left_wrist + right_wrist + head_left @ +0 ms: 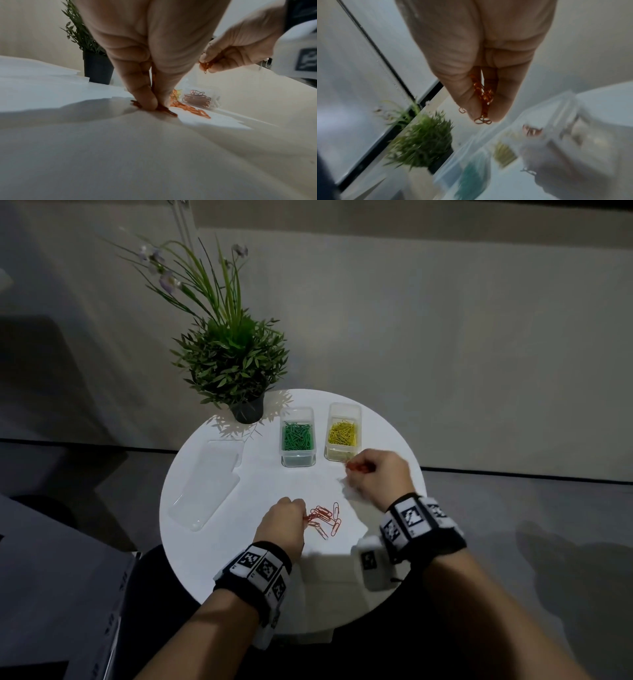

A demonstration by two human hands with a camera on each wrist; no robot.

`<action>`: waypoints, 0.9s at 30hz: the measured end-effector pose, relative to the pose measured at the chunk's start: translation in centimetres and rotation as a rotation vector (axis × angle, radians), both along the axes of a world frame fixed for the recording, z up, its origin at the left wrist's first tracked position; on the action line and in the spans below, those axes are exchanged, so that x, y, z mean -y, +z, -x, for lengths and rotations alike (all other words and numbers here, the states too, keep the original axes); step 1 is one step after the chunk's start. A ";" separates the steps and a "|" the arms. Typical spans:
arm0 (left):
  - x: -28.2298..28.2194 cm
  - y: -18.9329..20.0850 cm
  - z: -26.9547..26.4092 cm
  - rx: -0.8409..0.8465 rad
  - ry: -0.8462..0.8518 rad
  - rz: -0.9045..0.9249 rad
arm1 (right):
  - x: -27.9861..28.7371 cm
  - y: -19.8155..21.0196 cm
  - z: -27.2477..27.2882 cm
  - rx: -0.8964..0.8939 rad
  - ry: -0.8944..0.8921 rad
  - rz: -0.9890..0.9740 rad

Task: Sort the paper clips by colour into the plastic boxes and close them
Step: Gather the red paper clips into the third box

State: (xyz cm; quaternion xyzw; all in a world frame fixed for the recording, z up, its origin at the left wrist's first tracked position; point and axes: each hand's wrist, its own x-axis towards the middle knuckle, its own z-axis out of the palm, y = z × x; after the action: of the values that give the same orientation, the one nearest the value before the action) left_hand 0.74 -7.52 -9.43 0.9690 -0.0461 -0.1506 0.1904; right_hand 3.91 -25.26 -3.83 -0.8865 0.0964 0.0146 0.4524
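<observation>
Table (205, 474) carries everything: from the green-clip box (297, 436), the plant (236, 364) stands behind-left, the yellow-clip box (343, 431) just right. Your right hand (376, 474) pinches red clips in front of the yellow-clip box; your left hand (282, 522) pinches the loose red clips (325, 518) nearer you.

Both forearms were bare. Each wrist wore a black band (255, 568) ringed with white tiles printed with black square-pattern markers. A white boxy camera unit (371, 563) with its own marker hung under the right wristband (423, 523); a similar white block sat below the left.
</observation>
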 end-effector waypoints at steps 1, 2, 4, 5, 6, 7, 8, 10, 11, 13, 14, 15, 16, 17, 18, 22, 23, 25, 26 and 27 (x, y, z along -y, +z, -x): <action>-0.1 0.1 -0.1 -0.003 -0.009 0.004 | 0.9 0.4 -0.6 0.008 -0.052 0.023; -0.2 0.2 -0.2 -0.005 -0.014 0.013 | 1.6 0.8 -1.0 0.014 -0.076 0.082; -0.4 0.4 -0.4 -0.010 -0.008 0.041 | 2.6 1.0 -1.7 -0.022 -0.085 0.195; -0.5 0.4 -0.5 -0.019 0.010 0.064 | 2.7 1.0 -1.8 -0.066 -0.080 0.206; -0.7 0.4 -0.6 -0.032 0.036 0.093 | 2.7 0.9 -1.8 -0.110 -0.066 0.217; -0.9 0.5 -0.7 -0.044 0.064 0.122 | 2.7 0.6 -1.8 -0.137 -0.053 0.245; -1.0 0.7 -0.8 -0.049 0.082 0.144 | 2.8 0.3 -1.8 -0.146 -0.045 0.266; -1.0 1.4 -1.1 -0.030 0.080 0.166 | 3.2 0.1 -1.9 -0.141 -0.049 0.246; -0.8 1.9 -1.4 -0.012 0.070 0.183 | 3.4 0.0 -1.9 -0.125 -0.064 0.223; 0.2 3.3 -2.1 0.032 0.044 0.234 | 4.1 0.1 -1.9 -0.078 -0.104 0.156; 0.9 4.0 -2.6 0.056 0.024 0.253 | 4.6 0.1 -1.7 -0.053 -0.126 0.113; 1.7 4.7 -3.2 0.081 -0.009 0.264 | 5.0 0.1 -1.5 -0.032 -0.149 0.067; 2.6 5.3 -3.8 0.108 -0.050 0.272 | 5.4 0.1 -1.2 -0.013 -0.171 0.028; 3.5 5.8 -4.4 0.135 -0.095 0.278 | 5.9 0.0 -0.9 -0.006 -0.192 -0.003; 4.5 6.2 -5.1 0.159 -0.139 0.279 | 6.3 -0.2 -0.5 -0.004 -0.202 -0.031; 8.4 6.8 -7.4 0.187 -0.336 0.134 | 7.5 -1.0 0.7 -0.022 -0.213 -0.072; 9.1 6.7 -7.8 0.170 -0.384 0.062 | 7.6 -1.2 0.9 -0.029 -0.214 -0.080; 10.2 6.6 -8.5 0.125 -0.429 -0.005 | 7.7 -1.5 1.2 -0.044 -0.215 -0.107; 10.4 6.4 -8.7 0.105 -0.425 0.003 | 7.7 -1.6 1.4 -0.047 -0.211 -0.117; 10.4 6.4 -8.8 0.093 -0.408 0.028 | 7.6 -1.7 1.5 -0.047 -0.210 -0.123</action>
State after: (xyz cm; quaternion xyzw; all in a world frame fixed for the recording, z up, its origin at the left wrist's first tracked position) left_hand 9.51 -17.88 -3.03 0.9427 -0.2523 -0.1404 0.1672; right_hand 2.44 -32.86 -5.57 -0.8416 0.1981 -0.0061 0.5024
